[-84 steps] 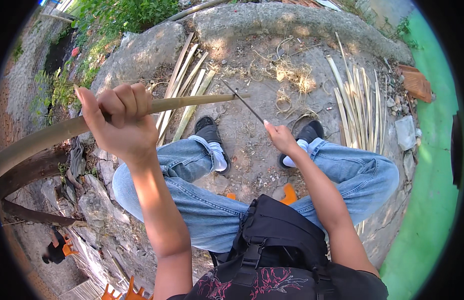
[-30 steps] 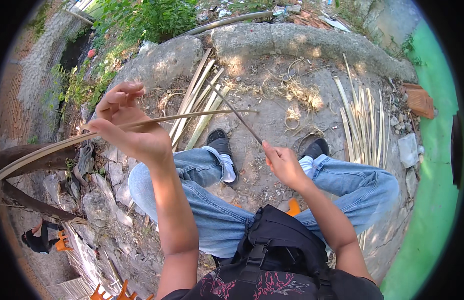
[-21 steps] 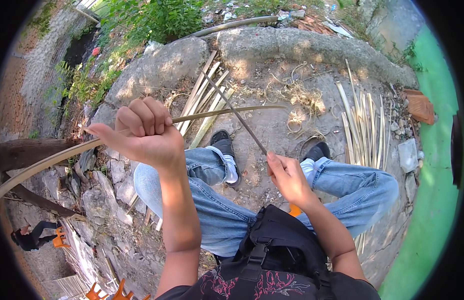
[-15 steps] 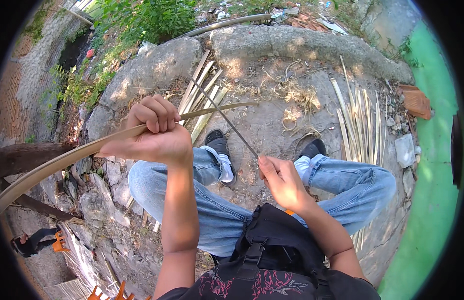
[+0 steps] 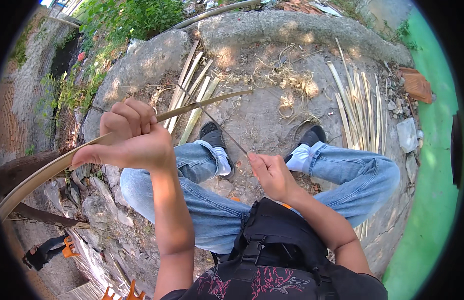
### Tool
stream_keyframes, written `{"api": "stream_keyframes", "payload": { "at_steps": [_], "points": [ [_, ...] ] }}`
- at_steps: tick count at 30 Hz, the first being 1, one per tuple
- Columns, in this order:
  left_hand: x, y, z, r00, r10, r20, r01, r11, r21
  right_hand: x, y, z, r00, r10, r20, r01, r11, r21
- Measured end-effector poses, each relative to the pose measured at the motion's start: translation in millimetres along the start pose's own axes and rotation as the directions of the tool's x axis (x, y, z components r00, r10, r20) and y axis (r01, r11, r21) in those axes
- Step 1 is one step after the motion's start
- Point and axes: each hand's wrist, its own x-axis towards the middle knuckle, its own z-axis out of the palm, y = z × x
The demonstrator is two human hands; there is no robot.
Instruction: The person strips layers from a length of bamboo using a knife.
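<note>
My left hand is closed around a long, curved bamboo strip, which runs from the left rim of the picture to a thin end over the ground ahead. In my right hand is a long, thin dark blade, seen nearly edge-on; its handle is hidden in the fist. It slants up and left, crossing the bamboo strip in the picture between my left hand and the strip's far end. Whether blade and strip touch, I cannot tell.
Cut bamboo strips lie in a left pile and a right pile. Curly shavings litter the ground beyond my feet. A low stone curb bounds the far side, a green wall the right. A person is at lower left.
Both hands appear slightly further left, the left hand a little lower too, with the strip and blade still in them. The whole view has also shifted a little.
</note>
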Motion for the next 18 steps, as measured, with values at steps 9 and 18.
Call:
{"api": "stream_keyframes", "payload": {
  "at_steps": [9,18],
  "points": [
    [5.1,-3.7,-7.8,1.0,-0.005,0.002,0.005,0.997,0.081,50.3,81.9,-10.1,0.99,0.131,-0.048,-0.136,0.982,-0.127],
    [9.8,-5.3,-10.0,0.999,-0.006,-0.033,0.01,0.991,0.137,108.3,172.7,-32.6,0.928,0.339,-0.154,-0.371,0.883,-0.288]
  ]
}}
